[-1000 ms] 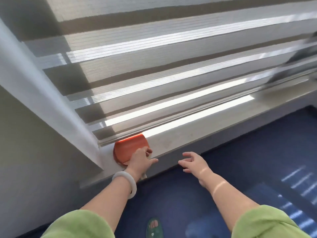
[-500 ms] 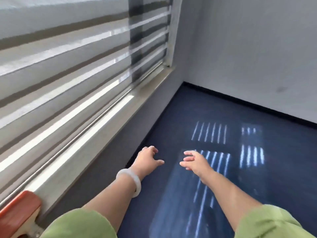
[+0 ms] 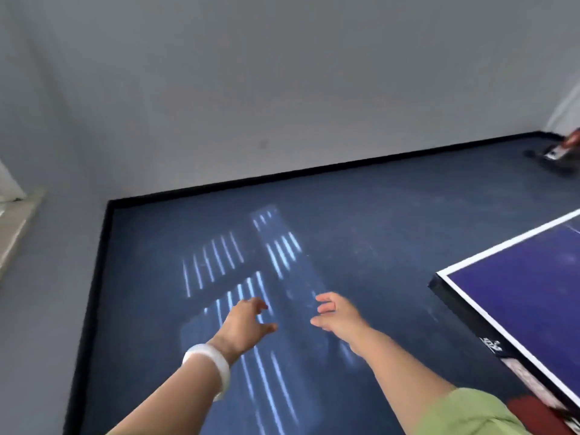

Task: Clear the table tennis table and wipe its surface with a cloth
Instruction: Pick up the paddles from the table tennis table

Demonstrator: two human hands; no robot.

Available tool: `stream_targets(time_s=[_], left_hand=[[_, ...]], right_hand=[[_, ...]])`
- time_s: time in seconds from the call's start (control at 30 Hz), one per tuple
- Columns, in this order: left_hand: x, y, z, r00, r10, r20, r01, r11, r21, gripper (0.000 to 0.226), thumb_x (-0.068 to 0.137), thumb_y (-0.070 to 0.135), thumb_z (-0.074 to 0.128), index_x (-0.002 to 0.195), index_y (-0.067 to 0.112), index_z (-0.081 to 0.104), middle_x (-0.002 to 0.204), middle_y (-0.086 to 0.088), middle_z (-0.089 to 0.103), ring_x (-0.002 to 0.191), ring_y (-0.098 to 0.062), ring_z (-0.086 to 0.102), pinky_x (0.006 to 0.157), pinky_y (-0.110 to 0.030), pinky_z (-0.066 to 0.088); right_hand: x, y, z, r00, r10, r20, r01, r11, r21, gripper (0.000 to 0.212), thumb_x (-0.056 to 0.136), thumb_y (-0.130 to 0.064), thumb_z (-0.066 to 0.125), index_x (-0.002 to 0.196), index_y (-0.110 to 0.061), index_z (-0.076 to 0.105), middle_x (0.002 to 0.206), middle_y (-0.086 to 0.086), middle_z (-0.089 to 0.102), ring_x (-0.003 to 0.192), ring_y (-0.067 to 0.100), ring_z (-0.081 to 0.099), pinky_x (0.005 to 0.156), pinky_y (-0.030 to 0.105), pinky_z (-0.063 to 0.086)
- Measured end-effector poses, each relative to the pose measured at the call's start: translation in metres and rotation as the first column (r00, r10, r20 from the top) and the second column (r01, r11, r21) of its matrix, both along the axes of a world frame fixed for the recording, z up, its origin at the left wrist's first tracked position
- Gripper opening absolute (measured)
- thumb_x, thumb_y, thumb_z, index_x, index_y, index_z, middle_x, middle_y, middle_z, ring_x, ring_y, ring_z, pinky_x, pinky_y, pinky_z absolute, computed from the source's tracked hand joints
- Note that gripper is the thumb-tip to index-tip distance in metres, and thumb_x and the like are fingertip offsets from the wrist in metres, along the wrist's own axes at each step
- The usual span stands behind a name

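Reader: Hands first, pls. What do (a) and (b) mark?

Legend: (a) left hand (image 3: 248,321), w/ a white bangle (image 3: 208,361) on the wrist. (b) right hand (image 3: 339,315), its arm ending in a green sleeve (image 3: 464,412). Both reach fwd over the floor, fingers spread and loosely bent, gripping nothing. The hands are apart, w/ a strip of floor between them and thumbs turned in toward each other.

Reader: And the task's thing?

Legend: (c) desk (image 3: 533,293): blue table-tennis top w/ a white edge line, at the right border of the view. Only one corner shows, and it points left. It lies to the right of the right hand; neither hand touches it. A printed label (image 3: 492,345) sits on the dark side rim, too blurred to read.

Reader: Rest of the fig.?

Legend: (d) dark blue floor (image 3: 392,233), w/ rows of thin light stripes (image 3: 219,262) ahead of and beneath the hands. (e) black skirting (image 3: 282,178) along the foot of the grey wall (image 3: 282,89). (f) pale windowsill (image 3: 15,224) at far left. Top right, in the far corner, a red-and-black obj. (image 3: 561,152) lies on the floor, too blurred to id. Bottom right, a dark red patch (image 3: 527,412) shows beside the sleeve, below the desk edge; can't tell what it is.
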State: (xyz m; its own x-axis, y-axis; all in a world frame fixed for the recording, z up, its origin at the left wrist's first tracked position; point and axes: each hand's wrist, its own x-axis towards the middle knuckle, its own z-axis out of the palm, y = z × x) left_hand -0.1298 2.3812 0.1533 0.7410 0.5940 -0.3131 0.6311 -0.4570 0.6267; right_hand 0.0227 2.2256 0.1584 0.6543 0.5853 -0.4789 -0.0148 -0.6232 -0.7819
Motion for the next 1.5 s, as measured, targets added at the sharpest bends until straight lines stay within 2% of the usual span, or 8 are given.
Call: stream_targets(time_s=[0.17, 0.27, 0.43, 0.53, 0.7, 1.07, 1.3, 1.5], left_hand=[[0.089, -0.022, 0.013, 0.952, -0.305, -0.028, 0.305, 0.952, 0.021, 0.045, 0.084, 0.026, 0.076, 0.122, 0.009, 0.059, 0.122, -0.010, 0.060, 0.114, -0.022, 0.057, 0.095, -0.024, 0.039], [0.133, -0.049, 0.022, 0.891, -0.453, -0.024, 0.453, 0.890, 0.041, 0.044, 0.084, 0.026, 0.076, 0.121, 0.010, 0.059, 0.122, -0.009, 0.060, 0.113, -0.022, 0.058, 0.094, -0.024, 0.040], [0.185, -0.132, 0.035, 0.730, -0.683, -0.009, 0.683, 0.730, 0.013, 0.042, 0.086, 0.025, 0.074, 0.122, 0.011, 0.057, 0.117, -0.004, 0.057, 0.101, -0.018, 0.056, 0.085, -0.020, 0.040], [0.200, -0.192, 0.036, 0.635, -0.772, 0.018, 0.772, 0.635, -0.020, 0.040, 0.086, 0.024, 0.074, 0.120, 0.012, 0.057, 0.116, -0.004, 0.055, 0.100, -0.019, 0.056, 0.084, -0.026, 0.047], [0.211, -0.292, 0.039, 0.500, -0.863, 0.070, 0.866, 0.500, -0.025, 0.035, 0.087, 0.028, 0.072, 0.117, 0.018, 0.055, 0.114, 0.001, 0.052, 0.100, -0.014, 0.052, 0.083, -0.020, 0.040], [0.243, -0.486, 0.051, 0.366, -0.925, 0.103, 0.929, 0.369, 0.012, 0.041, 0.087, 0.029, 0.072, 0.122, 0.014, 0.057, 0.118, 0.000, 0.054, 0.097, -0.012, 0.050, 0.069, -0.011, 0.032], [0.277, -0.558, 0.032, 0.313, -0.949, 0.035, 0.950, 0.313, -0.008, 0.042, 0.087, 0.031, 0.071, 0.123, 0.017, 0.057, 0.121, 0.001, 0.055, 0.105, -0.014, 0.053, 0.087, -0.020, 0.040], [0.345, -0.616, 0.015, 0.241, -0.970, 0.004, 0.970, 0.241, -0.018, 0.043, 0.088, 0.033, 0.071, 0.124, 0.017, 0.055, 0.121, -0.001, 0.053, 0.102, -0.014, 0.053, 0.084, -0.021, 0.041]], right_hand=[[0.033, -0.076, 0.017, 0.946, -0.323, 0.020, 0.324, 0.946, -0.011, 0.049, 0.083, -0.011, 0.075, 0.127, -0.021, 0.056, 0.115, 0.001, 0.061, 0.101, 0.024, 0.066, 0.095, 0.036, 0.053], [0.036, -0.126, 0.029, 0.880, -0.473, 0.040, 0.474, 0.881, -0.008, 0.050, 0.083, -0.010, 0.074, 0.128, -0.020, 0.055, 0.115, 0.001, 0.061, 0.093, 0.020, 0.065, 0.093, 0.033, 0.053], [0.019, -0.219, 0.044, 0.741, -0.668, 0.067, 0.671, 0.741, -0.029, 0.050, 0.083, -0.007, 0.074, 0.128, -0.015, 0.055, 0.117, 0.007, 0.060, 0.086, 0.017, 0.061, 0.084, 0.029, 0.053], [0.002, -0.275, 0.047, 0.641, -0.765, 0.067, 0.767, 0.641, -0.031, 0.049, 0.082, -0.004, 0.074, 0.127, -0.011, 0.056, 0.112, 0.008, 0.059, 0.087, 0.018, 0.060, 0.084, 0.032, 0.054], [-0.017, -0.364, 0.054, 0.514, -0.853, 0.085, 0.857, 0.516, -0.002, 0.046, 0.083, -0.004, 0.073, 0.126, -0.009, 0.057, 0.104, 0.004, 0.057, 0.087, 0.016, 0.058, 0.073, 0.023, 0.051], [0.002, -0.527, 0.061, 0.391, -0.918, 0.067, 0.917, 0.394, 0.058, 0.045, 0.086, -0.006, 0.072, 0.127, -0.015, 0.055, 0.117, 0.008, 0.060, 0.104, 0.023, 0.063, 0.092, 0.032, 0.054], [0.028, -0.592, 0.040, 0.344, -0.938, 0.044, 0.938, 0.346, 0.036, 0.043, 0.087, -0.006, 0.072, 0.126, -0.015, 0.056, 0.114, 0.006, 0.060, 0.104, 0.023, 0.063, 0.088, 0.029, 0.055], [0.082, -0.641, 0.025, 0.278, -0.960, 0.017, 0.960, 0.278, 0.019, 0.041, 0.086, -0.009, 0.074, 0.122, -0.017, 0.057, 0.112, 0.005, 0.061, 0.103, 0.020, 0.064, 0.089, 0.030, 0.056]])
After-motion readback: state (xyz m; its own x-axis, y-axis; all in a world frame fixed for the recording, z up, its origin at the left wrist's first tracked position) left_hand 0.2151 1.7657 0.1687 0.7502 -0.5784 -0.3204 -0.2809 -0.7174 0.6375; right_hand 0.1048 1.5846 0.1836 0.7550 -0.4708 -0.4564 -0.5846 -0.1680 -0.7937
